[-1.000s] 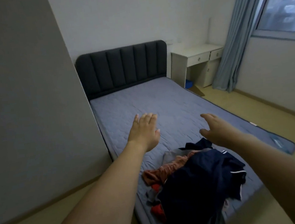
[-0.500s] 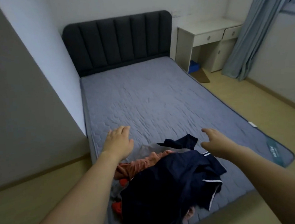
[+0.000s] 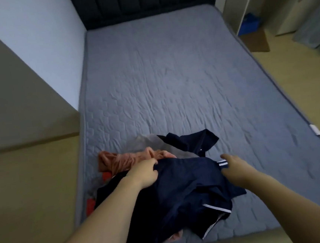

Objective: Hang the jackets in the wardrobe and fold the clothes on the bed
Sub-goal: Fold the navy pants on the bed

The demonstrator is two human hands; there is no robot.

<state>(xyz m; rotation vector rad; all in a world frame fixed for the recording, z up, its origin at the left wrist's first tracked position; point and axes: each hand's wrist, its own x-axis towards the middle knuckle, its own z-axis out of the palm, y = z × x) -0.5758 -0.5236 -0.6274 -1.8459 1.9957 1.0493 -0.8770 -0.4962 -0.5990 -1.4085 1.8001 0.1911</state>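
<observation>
A dark navy jacket (image 3: 182,193) with white trim lies crumpled on top of a small heap of clothes at about 6 o'clock on the bed (image 3: 180,77), close to the foot edge. The left hand (image 3: 143,174) has its fingers curled into the jacket's upper left edge, gripping the fabric. The right hand (image 3: 231,163) lies on the jacket's right side by a white-striped cuff, at about 3 o'clock of the heap; whether its fingers pinch the cloth or only touch it cannot be told. Under the jacket, toward 10 o'clock, a pink garment (image 3: 124,160) sticks out, with a grey one (image 3: 149,142) just behind it at 12 o'clock and a red piece (image 3: 90,205) showing at 8 o'clock. The grey quilted mattress stretches away toward a dark padded headboard (image 3: 148,2) at 12 o'clock. A white desk (image 3: 241,3) stands at 1 o'clock beside the bed, and a pale wall (image 3: 38,41) runs along 10 o'clock.
</observation>
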